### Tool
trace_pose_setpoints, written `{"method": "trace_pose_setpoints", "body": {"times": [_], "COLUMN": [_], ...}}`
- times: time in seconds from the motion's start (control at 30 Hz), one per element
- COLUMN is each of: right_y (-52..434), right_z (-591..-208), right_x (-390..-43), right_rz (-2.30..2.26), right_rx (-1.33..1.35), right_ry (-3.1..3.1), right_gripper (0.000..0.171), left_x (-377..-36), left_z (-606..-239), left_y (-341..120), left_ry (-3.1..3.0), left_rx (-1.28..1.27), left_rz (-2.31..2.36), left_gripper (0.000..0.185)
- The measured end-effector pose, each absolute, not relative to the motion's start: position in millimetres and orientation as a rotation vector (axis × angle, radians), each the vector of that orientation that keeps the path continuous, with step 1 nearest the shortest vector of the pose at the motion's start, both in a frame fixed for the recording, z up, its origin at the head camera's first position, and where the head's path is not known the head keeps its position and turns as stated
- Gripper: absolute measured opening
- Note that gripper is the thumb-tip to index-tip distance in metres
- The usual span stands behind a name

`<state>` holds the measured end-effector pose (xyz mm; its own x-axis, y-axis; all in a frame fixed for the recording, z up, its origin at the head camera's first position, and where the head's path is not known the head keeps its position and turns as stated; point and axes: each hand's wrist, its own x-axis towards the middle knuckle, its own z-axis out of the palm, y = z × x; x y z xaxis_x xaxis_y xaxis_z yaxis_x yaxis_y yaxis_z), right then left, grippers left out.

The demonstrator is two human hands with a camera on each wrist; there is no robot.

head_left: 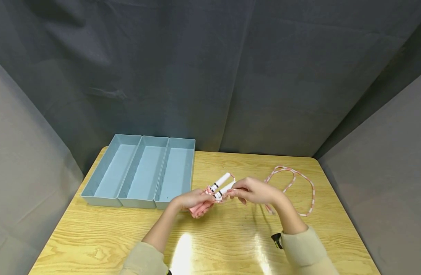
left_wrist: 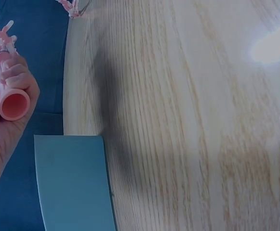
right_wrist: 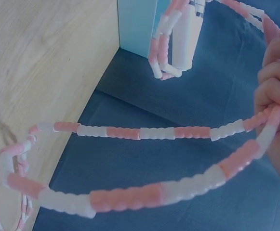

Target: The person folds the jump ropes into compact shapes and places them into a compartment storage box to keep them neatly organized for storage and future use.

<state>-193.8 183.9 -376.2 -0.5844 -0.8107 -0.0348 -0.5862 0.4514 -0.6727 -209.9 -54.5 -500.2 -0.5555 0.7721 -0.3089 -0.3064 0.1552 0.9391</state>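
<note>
A jump rope with pink-and-white handles and a beaded pink-and-white cord is above a wooden table. My left hand grips both handles together; their pink open ends show in the left wrist view. My right hand pinches the beaded cord close to the handles, and the cord hangs in loops from its fingers. The remaining cord lies in a loop on the table to the right.
A light blue tray with three long compartments sits at the table's back left, just left of my hands. Dark grey cloth hangs behind and at both sides. A small black object shows near my right sleeve.
</note>
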Motion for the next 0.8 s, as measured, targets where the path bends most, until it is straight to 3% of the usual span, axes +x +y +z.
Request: {"method": "trace_pose_setpoints", "body": {"times": [0.27,0.47,0.8], "right_y": [181,179,175], "right_z": [-374,-373,-380], "right_x": [-200,-205,-215], "right_rz": [-0.843,-0.814,-0.818], "right_rx": [-1.196,-1.184,-1.192], "right_ry": [2.328,2.311,2.305], "right_gripper": [0.021,0.023,0.021], "left_x": [-206,-203,-200], "left_z": [-498,-497,-496], "left_y": [-52,-50,-50], "left_ry": [1.599,1.589,1.569], "left_rx": [0.509,0.522,0.549], "left_rz": [1.433,1.393,1.351], "left_gripper": [0.054,0.055,0.035]}}
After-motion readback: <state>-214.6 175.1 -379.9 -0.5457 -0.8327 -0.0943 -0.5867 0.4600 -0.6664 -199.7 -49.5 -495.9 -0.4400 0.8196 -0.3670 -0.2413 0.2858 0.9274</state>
